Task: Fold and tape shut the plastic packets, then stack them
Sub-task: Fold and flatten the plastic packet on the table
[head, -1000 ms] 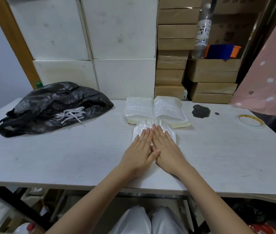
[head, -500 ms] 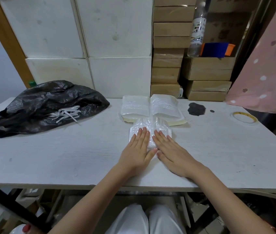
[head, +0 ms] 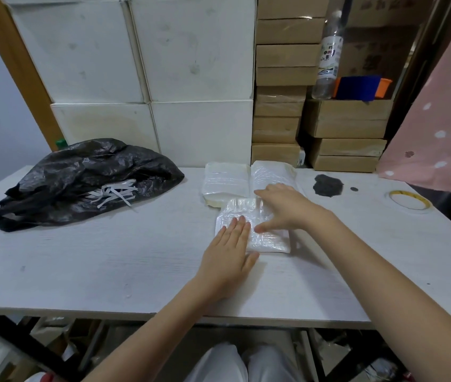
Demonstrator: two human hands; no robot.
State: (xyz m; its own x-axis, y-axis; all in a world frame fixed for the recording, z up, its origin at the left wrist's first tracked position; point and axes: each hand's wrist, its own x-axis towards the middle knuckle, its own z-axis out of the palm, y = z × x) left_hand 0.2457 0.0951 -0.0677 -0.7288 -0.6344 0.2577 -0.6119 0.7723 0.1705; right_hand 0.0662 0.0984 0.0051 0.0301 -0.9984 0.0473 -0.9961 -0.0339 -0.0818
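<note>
One table: a white wood-grain table (head: 108,260) is seen carrying everything listed below.
Wall of boxes: large white cartons (head: 191,64) and stacked brown cardboard boxes (head: 285,78) are ranged behind the table's far edge.
Bag: a crumpled black plastic bag (head: 80,172) with white paper strips (head: 116,193) on it is laid at the left, well apart from the hands.
Stack: two piles of finished clear plastic packets (head: 225,180) are set side by side at the far middle; the right pile is partly hidden by the right hand.
Packet: a flat clear plastic packet (head: 269,238) is laid just in front of the piles, its far edge touching them.
Right hand (head: 287,208): spread open above the packet's far right part, nothing gripped.
Left hand (head: 229,249): laid flat, fingers together, pressed on the packet's near left corner, nothing gripped.
Tape: a thin yellow tape roll (head: 409,201) is laid flat at the far right.
Smudge: a dark grey patch (head: 327,184) is seen between piles and tape.
</note>
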